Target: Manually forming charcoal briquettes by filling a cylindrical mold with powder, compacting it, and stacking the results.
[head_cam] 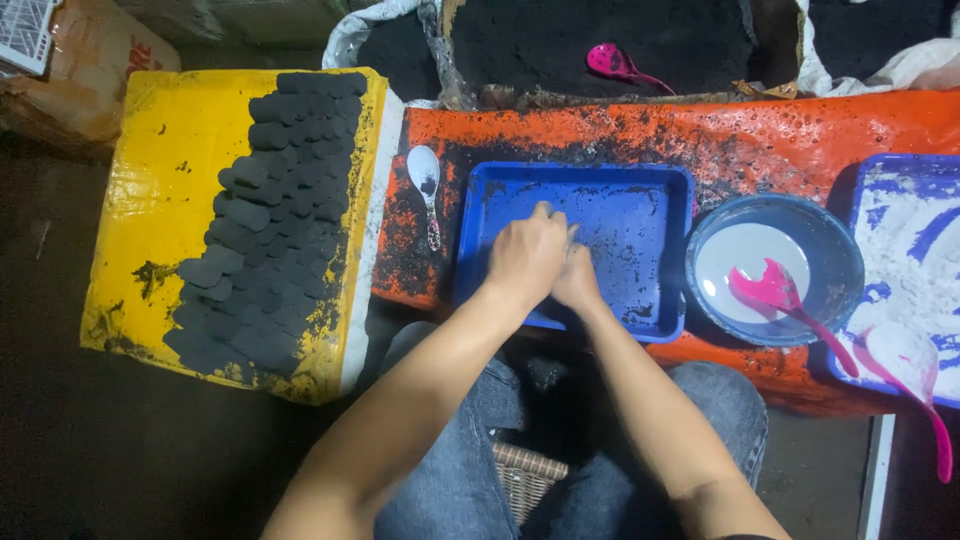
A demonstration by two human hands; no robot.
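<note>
Both hands are pressed together over the near left part of a blue square tray dusted with black powder. My left hand lies over my right hand, fingers curled; whatever is between them is hidden. To the left, a yellow board carries several rows of dark grey pressed cakes. A white spoon lies on the orange bench between the board and the tray.
A blue bowl of white liquid holds a pink spoon at the right. Further right a blue tray of white powder has another pink scoop. Behind the bench, a sack of black powder holds a magenta scoop.
</note>
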